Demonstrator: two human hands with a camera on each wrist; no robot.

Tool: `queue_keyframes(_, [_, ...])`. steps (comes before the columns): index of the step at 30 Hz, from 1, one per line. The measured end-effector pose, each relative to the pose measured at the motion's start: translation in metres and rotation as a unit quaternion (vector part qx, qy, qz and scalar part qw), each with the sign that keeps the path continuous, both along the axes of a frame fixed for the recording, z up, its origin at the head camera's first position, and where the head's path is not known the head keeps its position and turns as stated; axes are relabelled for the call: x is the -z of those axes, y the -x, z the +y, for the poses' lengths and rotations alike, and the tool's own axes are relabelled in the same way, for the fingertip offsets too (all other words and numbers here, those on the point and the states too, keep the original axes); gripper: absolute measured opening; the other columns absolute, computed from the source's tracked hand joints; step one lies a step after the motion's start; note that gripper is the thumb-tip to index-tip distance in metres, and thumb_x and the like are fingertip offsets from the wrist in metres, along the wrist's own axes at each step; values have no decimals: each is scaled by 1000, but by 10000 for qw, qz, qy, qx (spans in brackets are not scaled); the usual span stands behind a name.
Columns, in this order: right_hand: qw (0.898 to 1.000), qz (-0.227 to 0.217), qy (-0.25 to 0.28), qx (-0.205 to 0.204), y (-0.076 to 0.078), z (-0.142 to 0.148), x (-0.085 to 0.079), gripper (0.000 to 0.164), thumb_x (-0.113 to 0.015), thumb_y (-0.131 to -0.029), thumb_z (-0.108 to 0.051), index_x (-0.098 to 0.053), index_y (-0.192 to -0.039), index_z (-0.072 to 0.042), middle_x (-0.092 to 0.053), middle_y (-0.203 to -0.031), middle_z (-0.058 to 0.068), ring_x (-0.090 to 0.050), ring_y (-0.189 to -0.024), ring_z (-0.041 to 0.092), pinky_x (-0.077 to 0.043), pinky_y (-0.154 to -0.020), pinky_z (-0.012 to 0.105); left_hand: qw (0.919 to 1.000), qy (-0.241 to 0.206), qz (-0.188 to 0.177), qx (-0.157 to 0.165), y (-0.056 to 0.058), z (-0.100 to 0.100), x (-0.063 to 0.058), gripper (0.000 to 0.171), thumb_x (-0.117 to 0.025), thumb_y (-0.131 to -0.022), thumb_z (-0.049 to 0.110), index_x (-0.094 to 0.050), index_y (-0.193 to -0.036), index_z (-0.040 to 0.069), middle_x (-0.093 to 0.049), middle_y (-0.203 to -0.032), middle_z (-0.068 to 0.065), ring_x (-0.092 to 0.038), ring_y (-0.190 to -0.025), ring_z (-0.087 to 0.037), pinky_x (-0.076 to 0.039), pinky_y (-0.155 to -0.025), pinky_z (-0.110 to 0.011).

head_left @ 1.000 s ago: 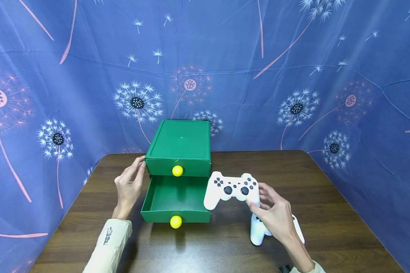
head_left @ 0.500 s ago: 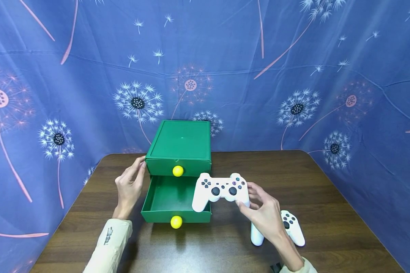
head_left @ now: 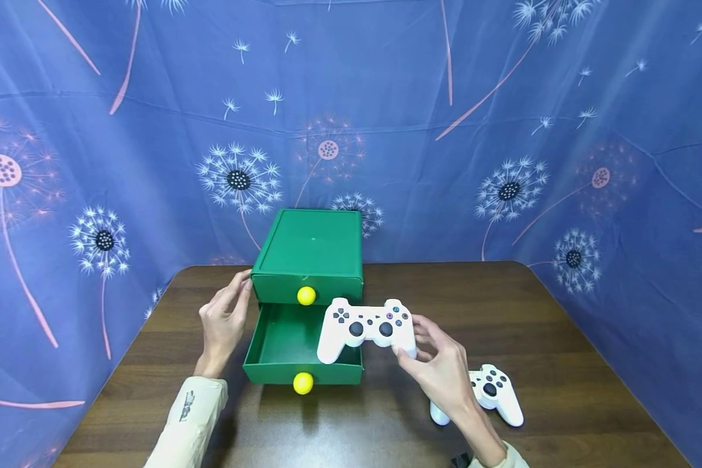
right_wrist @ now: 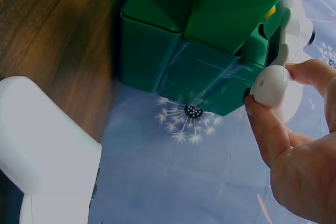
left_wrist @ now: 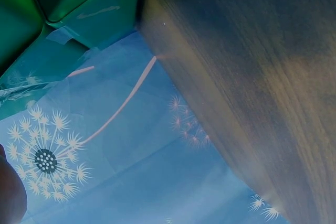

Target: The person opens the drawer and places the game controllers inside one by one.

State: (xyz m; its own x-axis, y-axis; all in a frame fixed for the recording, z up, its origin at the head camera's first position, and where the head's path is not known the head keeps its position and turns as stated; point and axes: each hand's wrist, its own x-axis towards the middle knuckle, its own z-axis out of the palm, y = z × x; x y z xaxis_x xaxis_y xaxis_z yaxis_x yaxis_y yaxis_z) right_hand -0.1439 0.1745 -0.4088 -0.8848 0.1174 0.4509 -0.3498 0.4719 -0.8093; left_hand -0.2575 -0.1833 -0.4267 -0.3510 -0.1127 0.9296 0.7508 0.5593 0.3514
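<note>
My right hand (head_left: 441, 367) holds a white game controller (head_left: 336, 338) by one grip, thumb in front and fingers behind. The controller hangs in the air and overlaps the lower drawer in the head view. A green two-drawer cabinet (head_left: 312, 244) stands on the table. Its upper drawer (head_left: 277, 288) is closed; the lower drawer (head_left: 269, 372) is pulled out, and its visible floor is bare. My left hand (head_left: 222, 325) touches the upper left front corner of the cabinet with extended fingertips. In the right wrist view the controller's grip (right_wrist: 270, 85) sits between thumb and fingers.
A second white controller (head_left: 506, 400) lies on the brown wooden table (head_left: 561, 416), partly behind my right forearm. Yellow round knobs stick out from both drawers, the lower knob (head_left: 303, 383) nearest. A blue dandelion-print cloth (head_left: 421, 169) hangs behind the table.
My right hand has carried the controller leftward, from beside the cabinet to in front of the open lower drawer. More of the second controller shows. The left hand has stayed at the cabinet.
</note>
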Motion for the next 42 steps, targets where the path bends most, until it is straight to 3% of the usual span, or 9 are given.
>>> queue_keyframes(11, [9999, 36, -158, -56, 1, -13, 2, 57, -87, -75, 4, -69, -129, -2, -73, -107, 10, -72, -96, 23, -60, -78, 28, 10000, -21, 8, -28, -1, 1, -1, 36, -73, -84, -21, -77, -115, -4, -77, -110, -14, -75, -83, -38, -49, -88, -10])
queue_keyframes(26, [9942, 93, -1067, -57, 2, -26, -3, 55, -91, -74, -3, -72, -125, -2, -70, -97, 4, -70, -86, 14, -60, -70, 23, 10000, -72, -19, -65, 0, 2, 1, 35, -73, -83, -21, -77, -114, -5, -77, -109, -14, -75, -83, -38, -49, -87, -9])
queue_keyframes(29, [9923, 171, -1223, -25, 2, -30, -5, 54, -90, -74, -4, -72, -124, -3, -69, -95, 3, -68, -83, 12, -61, -67, 28, 10000, -67, -22, -64, -1, 1, 1, 34, -73, -84, -20, -76, -115, -5, -77, -109, -14, -75, -83, -38, -49, -88, -10])
queue_keyframes(42, [9855, 338, -1663, 63, -2, -45, -9, 56, -91, -75, -9, -71, -127, -3, -70, -100, 8, -65, -78, 12, -55, -63, 25, 9999, -75, -18, -74, -1, 2, 1, 36, -73, -84, -21, -76, -116, -4, -77, -108, -16, -75, -83, -38, -48, -88, -8])
